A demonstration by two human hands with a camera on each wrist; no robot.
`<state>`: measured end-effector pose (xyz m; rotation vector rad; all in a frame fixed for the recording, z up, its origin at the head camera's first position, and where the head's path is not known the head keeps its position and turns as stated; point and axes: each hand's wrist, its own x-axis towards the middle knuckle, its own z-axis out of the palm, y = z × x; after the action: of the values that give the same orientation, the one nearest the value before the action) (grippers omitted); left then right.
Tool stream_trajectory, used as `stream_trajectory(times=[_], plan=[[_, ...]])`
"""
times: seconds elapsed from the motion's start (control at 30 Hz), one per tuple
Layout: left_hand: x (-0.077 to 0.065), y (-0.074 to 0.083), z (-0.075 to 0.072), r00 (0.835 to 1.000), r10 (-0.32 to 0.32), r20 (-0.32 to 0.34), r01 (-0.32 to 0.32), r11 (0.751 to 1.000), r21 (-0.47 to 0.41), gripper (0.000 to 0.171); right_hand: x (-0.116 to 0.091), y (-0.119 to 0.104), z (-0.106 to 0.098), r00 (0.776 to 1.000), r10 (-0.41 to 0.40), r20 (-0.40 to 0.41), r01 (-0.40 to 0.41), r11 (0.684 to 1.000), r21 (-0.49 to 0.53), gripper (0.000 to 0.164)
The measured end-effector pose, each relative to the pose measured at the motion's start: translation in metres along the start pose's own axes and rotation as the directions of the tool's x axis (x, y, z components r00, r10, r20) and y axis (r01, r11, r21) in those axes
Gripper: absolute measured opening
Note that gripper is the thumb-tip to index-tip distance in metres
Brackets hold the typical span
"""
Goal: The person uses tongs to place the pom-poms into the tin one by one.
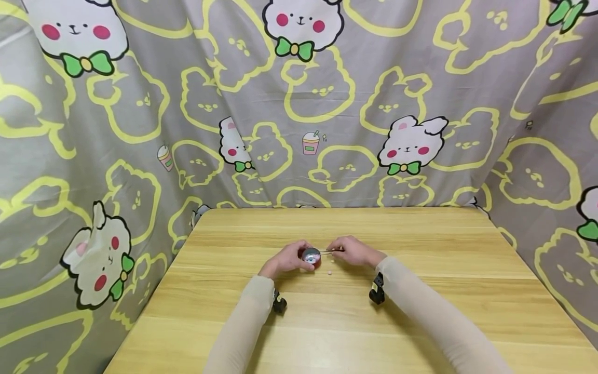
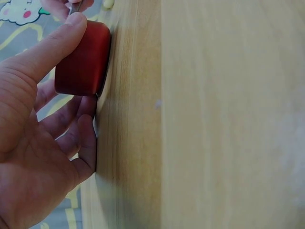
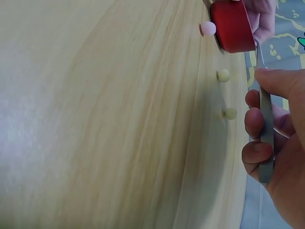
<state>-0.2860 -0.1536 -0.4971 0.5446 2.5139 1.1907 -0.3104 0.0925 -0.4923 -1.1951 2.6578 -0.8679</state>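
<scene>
Head view puts both hands at the middle of a wooden table (image 1: 327, 332). A red container (image 3: 233, 31), upright by its look, is gripped between the thumb and curled fingers of the left hand (image 1: 290, 258). A slim metal tool (image 3: 267, 129), tweezers by its shape, is held between the thumb and fingers of the right hand (image 1: 354, 251), and its thin tip is pointed toward nine o'clock, up to the container's rim. Whether anything is pinched at that tip cannot be told.

By the right wrist view, a pink ball (image 3: 208, 28) is seen just off the container at its nine o'clock, and two pale yellow balls, one nearer (image 3: 224, 75) and one farther (image 3: 230, 113), are set at its six o'clock, apart from each other.

Most of the risk is judged to lie with the balls. Being small and round, they could be sent rolling by a brush of the right fingers or by a sideways slide of the container, the pink one most easily. If the rim is knocked by the tip, the container could be tilted and its contents spilled, should the left grip be loose. If the tool is squeezed too hard, a smooth ball could be shot from the tip; if too lightly, it could be dropped short of the rim.
</scene>
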Motion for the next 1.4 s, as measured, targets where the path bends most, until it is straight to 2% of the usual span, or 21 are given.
stream_trajectory(times=[0.83, 1.4], plan=[[-0.0010, -0.0003, -0.0005, 1.000, 0.017, -0.005, -0.017, 1.000, -0.002, 0.046, -0.0040, 0.0047, -0.0066, 1.000, 0.025, -0.009, -0.025, 0.999, 0.020, 0.020], [0.0006, 0.0000, -0.0014, 1.000, 0.003, -0.010, -0.002, 1.000, 0.027, 0.047, -0.0048, 0.0076, -0.0064, 1.000, 0.013, -0.028, -0.012, 1.000, 0.013, 0.020]])
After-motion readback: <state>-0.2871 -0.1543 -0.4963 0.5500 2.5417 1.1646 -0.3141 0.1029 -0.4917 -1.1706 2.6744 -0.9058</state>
